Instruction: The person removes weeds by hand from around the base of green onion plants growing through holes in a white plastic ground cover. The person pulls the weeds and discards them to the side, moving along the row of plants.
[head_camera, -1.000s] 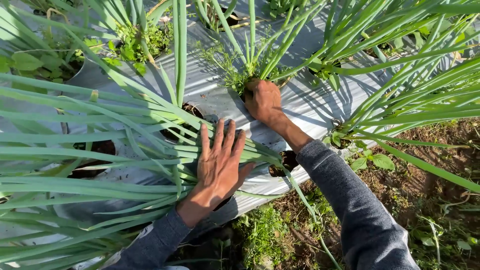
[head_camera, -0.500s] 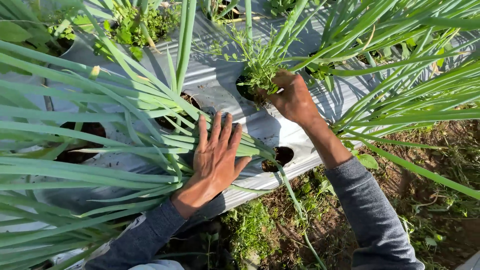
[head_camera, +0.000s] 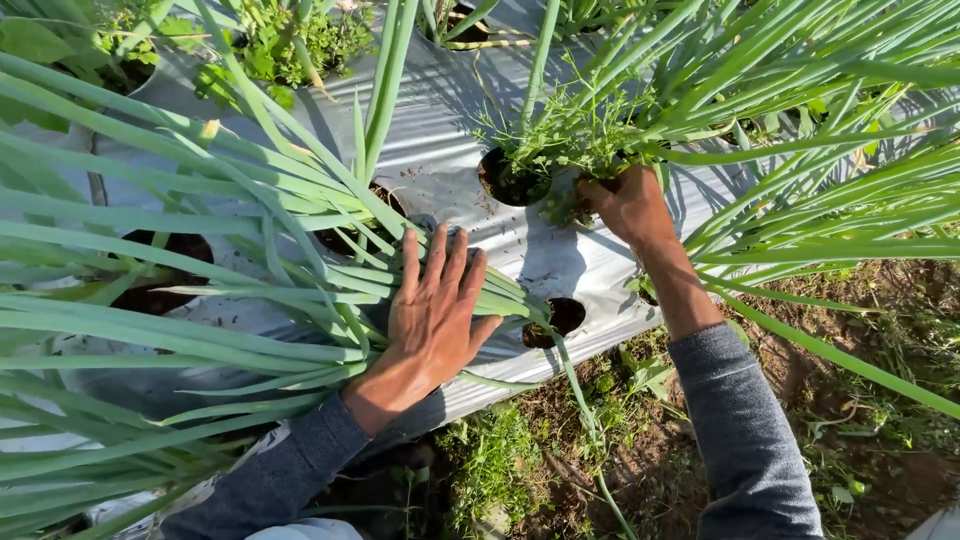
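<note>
since half a second ago the right hand (head_camera: 632, 205) has moved right and a little down, away from the planting hole (head_camera: 508, 180), carrying a clump of feathery weeds (head_camera: 585, 135) with it; the left hand (head_camera: 432, 315) has barely shifted.

this is an outdoor plot in bright sun. silver plastic sheet (head_camera: 440, 150) covers the raised bed, wrinkled and cut with round holes that show dark soil. at the bed's near edge lies bare brown ground (head_camera: 860, 330) with small weeds and dry stalks.

on the left, long green onion leaves (head_camera: 180, 330) run almost flat across the sheet, their long axis left to right, the tips off to the left and the bases meeting near a hole (head_camera: 555, 318) at the sheet's lower edge. the left hand lies on them, flat and open, fingers spread and pointing up the picture, gripping nothing.

further right, the right hand is clenched around the base of the weeds, just beside the planting hole. the clump stands up from the fist, its stems fanning toward the top of the picture, among more onion leaves slanting in from the right.
</note>
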